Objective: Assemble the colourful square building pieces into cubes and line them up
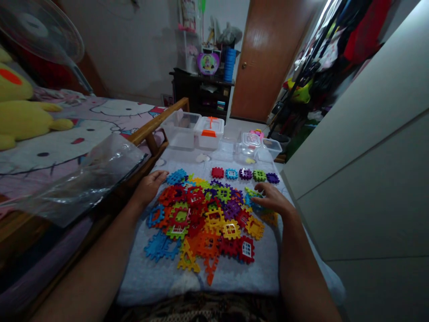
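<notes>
A heap of colourful plastic interlocking building tiles (197, 219) with toothed edges spreads over the cloth-covered surface. My left hand (151, 187) rests at the heap's left edge, its fingers stretched out beside some blue tiles (176, 176). Nothing shows in it. At the right edge, my right hand (273, 198) reaches over a light blue tile (257, 201), thumb and fingers apart; whether it touches the tile I cannot tell. Behind the heap, several tiles form a row: a red one (217, 172), a blue one (231, 173), purple ones and a green one (259, 175).
Beyond the row stand a clear plastic bin (182, 129), a lidded box with an orange handle (209, 133) and other clear containers (250, 145). A wooden bed rail (157, 120) and a plastic bag (90, 179) lie left; a white cabinet (368, 156) rises right.
</notes>
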Action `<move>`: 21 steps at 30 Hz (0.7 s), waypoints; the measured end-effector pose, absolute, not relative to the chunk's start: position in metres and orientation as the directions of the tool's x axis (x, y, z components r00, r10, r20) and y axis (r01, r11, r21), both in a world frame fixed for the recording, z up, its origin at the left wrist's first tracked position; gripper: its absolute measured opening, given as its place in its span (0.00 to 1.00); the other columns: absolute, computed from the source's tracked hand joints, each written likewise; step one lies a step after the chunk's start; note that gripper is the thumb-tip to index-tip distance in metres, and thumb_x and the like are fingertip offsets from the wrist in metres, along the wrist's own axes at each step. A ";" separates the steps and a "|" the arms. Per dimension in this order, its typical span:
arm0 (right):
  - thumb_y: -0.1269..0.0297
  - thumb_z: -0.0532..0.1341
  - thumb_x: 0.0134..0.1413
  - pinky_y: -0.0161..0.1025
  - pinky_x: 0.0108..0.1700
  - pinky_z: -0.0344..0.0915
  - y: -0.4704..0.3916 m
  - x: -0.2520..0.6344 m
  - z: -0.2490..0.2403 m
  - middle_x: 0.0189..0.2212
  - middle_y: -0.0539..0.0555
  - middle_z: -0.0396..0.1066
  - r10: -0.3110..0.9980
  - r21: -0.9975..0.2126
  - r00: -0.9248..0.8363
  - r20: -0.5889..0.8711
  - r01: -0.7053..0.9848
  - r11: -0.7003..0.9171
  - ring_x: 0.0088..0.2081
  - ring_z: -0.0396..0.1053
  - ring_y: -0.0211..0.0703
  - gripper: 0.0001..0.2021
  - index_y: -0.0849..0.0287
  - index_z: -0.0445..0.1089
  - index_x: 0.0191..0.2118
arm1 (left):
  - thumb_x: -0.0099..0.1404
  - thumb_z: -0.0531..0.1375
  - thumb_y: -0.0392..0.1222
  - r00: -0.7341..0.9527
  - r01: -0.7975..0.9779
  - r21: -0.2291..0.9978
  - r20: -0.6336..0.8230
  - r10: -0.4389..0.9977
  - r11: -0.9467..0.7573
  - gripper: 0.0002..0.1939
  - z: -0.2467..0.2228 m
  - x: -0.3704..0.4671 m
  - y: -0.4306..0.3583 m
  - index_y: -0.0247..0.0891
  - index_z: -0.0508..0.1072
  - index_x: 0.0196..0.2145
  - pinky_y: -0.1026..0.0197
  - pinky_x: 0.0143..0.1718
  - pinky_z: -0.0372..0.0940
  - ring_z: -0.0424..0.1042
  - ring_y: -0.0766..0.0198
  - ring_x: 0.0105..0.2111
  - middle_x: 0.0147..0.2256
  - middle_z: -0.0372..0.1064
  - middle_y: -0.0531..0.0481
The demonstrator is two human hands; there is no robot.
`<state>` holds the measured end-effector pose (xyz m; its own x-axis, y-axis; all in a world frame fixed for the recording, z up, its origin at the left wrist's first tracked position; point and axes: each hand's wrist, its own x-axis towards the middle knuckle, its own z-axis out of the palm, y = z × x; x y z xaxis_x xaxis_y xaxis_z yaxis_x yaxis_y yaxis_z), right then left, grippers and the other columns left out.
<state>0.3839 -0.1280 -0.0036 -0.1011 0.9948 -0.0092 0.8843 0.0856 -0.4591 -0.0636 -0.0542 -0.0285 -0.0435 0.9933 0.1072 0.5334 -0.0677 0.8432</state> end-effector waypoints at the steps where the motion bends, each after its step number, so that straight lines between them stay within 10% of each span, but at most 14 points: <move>1: 0.55 0.66 0.51 0.41 0.45 0.66 -0.128 0.382 -0.006 0.43 0.57 0.72 0.995 -0.450 -0.101 0.005 0.888 0.093 0.42 0.70 0.47 0.18 0.59 0.71 0.45 | 0.58 0.55 0.68 -0.038 0.516 0.854 0.099 0.994 -0.065 0.31 -0.031 -0.064 -0.054 0.38 0.77 0.41 0.54 0.56 0.65 0.73 0.50 0.49 0.45 0.77 0.45; 21: 0.73 0.58 0.48 0.37 0.40 0.61 -0.121 0.366 -0.009 0.33 0.53 0.70 0.986 -0.427 -0.160 0.052 0.889 0.167 0.35 0.66 0.41 0.07 0.60 0.71 0.34 | 0.57 0.56 0.64 -0.051 0.570 0.818 0.127 0.991 -0.075 0.27 -0.039 -0.062 -0.059 0.38 0.77 0.41 0.54 0.56 0.64 0.74 0.50 0.47 0.44 0.78 0.44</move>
